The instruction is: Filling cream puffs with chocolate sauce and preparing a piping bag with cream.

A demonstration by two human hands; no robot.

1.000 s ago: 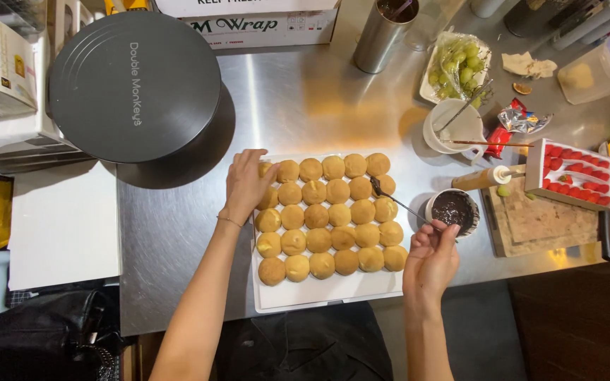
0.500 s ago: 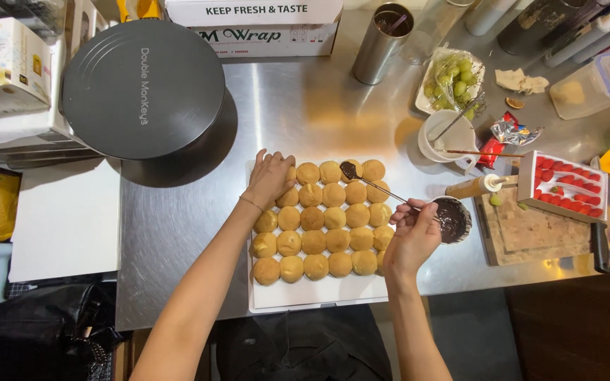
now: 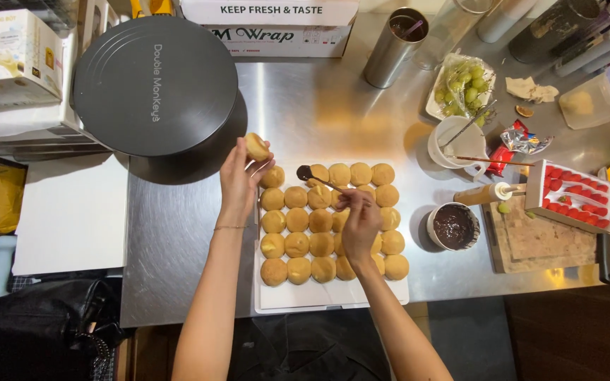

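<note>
My left hand (image 3: 240, 176) grips one bun (image 3: 256, 146); right hand (image 3: 360, 220) pinches chocolate-loaded spoon (image 3: 305, 172) at 3 o'clock; tray buns (image 3: 319, 222) appear uncoated.

buns (image 3: 319, 220) partly under right hand (image 3: 359, 222), knife (image 3: 606, 258) half-hidden

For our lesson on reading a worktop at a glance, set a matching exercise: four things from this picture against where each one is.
Things:
1. Small bun
2. Spoon
3. Bowl of dark chocolate
4. Green grapes

Places:
a. On a white plate at the back
b. In the left hand, lifted off the tray
c. In the right hand, over the buns
d. Beside the wooden board

Pairs: 1-b, 2-c, 3-d, 4-a
</note>
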